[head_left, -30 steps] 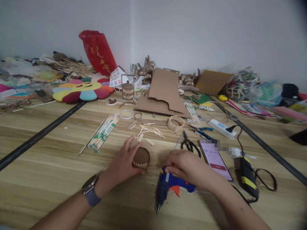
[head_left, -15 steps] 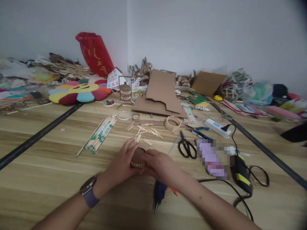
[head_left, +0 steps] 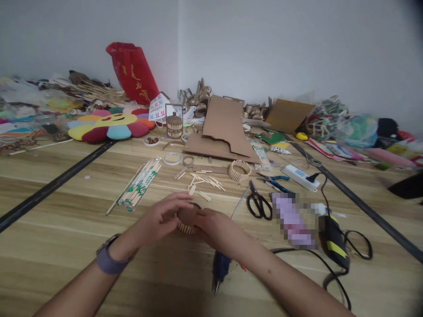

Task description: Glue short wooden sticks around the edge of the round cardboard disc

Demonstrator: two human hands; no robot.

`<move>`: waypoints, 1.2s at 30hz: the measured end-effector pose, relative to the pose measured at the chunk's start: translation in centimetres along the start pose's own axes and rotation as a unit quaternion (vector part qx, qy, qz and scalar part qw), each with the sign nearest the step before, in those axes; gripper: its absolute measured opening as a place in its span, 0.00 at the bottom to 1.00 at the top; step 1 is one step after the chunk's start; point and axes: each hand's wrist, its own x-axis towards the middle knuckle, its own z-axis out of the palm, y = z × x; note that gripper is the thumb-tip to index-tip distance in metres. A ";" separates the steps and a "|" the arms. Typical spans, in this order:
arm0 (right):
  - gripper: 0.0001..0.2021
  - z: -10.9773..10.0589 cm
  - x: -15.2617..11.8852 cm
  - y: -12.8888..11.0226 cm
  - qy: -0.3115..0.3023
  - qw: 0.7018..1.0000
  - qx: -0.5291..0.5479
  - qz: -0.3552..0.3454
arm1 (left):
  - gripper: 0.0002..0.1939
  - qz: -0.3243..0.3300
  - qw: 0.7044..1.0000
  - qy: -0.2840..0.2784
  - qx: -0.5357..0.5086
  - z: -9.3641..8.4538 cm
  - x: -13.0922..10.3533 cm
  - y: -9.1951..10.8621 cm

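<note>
Between my hands is a small round cardboard piece [head_left: 187, 216] rimmed with short wooden sticks, like a little basket base. My right hand [head_left: 214, 224] grips its right side, the fingertips partly hidden. Around its left and far edge curves my left hand [head_left: 161, 215], thumb on the near-left rim and fingers stretched over the far side. Under my right forearm lies a blue glue gun [head_left: 220, 268], nozzle pointing toward me. Just beyond the hands are loose short sticks [head_left: 205, 196] and a ring of upright sticks [head_left: 239, 170].
Black scissors [head_left: 259, 204], blue-handled pliers [head_left: 277, 178] and a power strip [head_left: 300, 177] lie to the right. A bundle of wrapped sticks [head_left: 140, 185] is at left. Cardboard sheets [head_left: 223, 123] and a lidded stick basket [head_left: 174, 125] stand behind. A black cord [head_left: 310, 251] crosses the right side.
My left wrist has swung left and turned, and the left fingers have flattened over the round piece. It has tilted slightly and shifted a little left. The right hand keeps its grip.
</note>
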 end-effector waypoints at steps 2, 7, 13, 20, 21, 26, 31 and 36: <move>0.15 0.2 0.0 0.0 0.012 1.000 0.009 -0.001 | 0.12 -0.044 0.994 0.094 -0.015 -0.5 -0.1 0.2; 0.11 -1.1 -0.5 -0.7 0.010 0.999 0.018 0.046 | 0.17 -0.094 0.976 0.178 0.086 -0.1 -0.1 0.0; 0.05 -5.7 -4.4 0.1 0.013 0.990 -0.037 0.137 | 0.39 -0.041 0.957 0.062 0.281 3.5 -0.5 -1.0; 0.08 -5.4 -9.0 2.7 -0.145 0.972 -0.040 0.181 | 0.40 -0.073 0.938 0.051 0.336 6.3 -1.3 -1.9; 0.11 -4.9 -9.2 2.9 -0.145 0.972 -0.025 0.182 | 0.40 -0.073 0.936 0.053 0.339 6.4 -1.3 -2.0; 0.13 -3.6 -9.4 3.7 -0.105 0.984 0.042 0.137 | 0.33 -0.071 0.938 0.046 0.337 6.3 -0.8 -2.0; 0.13 -4.1 -9.3 3.8 -0.107 0.984 0.093 0.106 | 0.32 -0.061 0.955 0.011 0.290 5.4 -0.6 -1.8; 0.15 -4.4 -9.5 3.2 -0.071 0.988 0.110 0.085 | 0.36 -0.064 0.967 -0.014 0.247 4.7 -0.5 -1.7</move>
